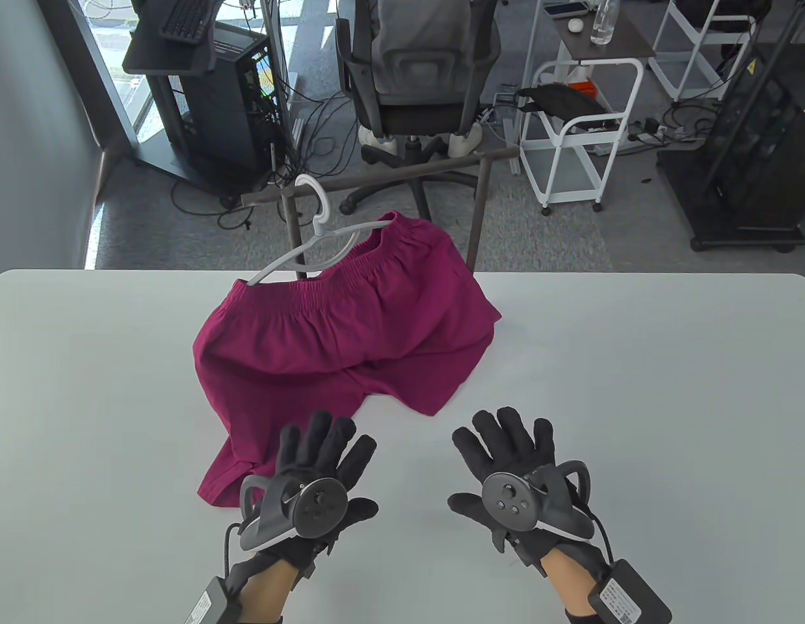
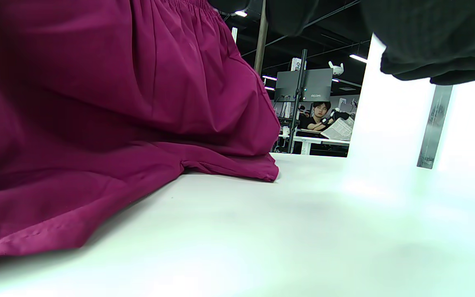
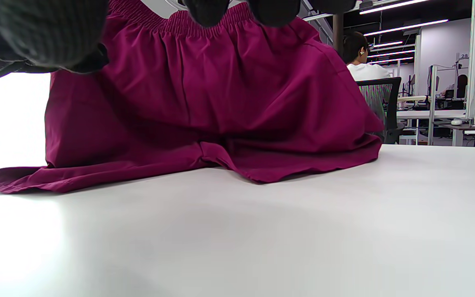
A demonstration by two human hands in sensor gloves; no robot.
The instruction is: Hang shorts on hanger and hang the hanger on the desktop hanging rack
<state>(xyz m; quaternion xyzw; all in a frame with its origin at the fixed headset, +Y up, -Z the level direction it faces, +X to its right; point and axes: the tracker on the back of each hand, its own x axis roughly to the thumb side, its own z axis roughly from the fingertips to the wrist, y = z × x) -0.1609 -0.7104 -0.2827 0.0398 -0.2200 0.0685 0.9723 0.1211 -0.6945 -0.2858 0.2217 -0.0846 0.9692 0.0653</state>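
While both gloved hands, left hand (image 1: 321, 478) and right hand (image 1: 513, 474), lie flat, spread and empty, the magenta elastic-waisted shorts (image 1: 341, 338), dragged by the table (image 1: 636, 390), could be slid off the white plastic hanger (image 1: 311, 244) on the dark metal rack (image 1: 383, 177).

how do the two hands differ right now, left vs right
The left hand lies over the hem of the shorts, its fingers on the magenta cloth; the right hand lies over bare table, clear of the cloth. The left hand's fingers lean to the right, the right hand's point more straight ahead. Both are gloved, spread open, hold nothing and carry a tracker.
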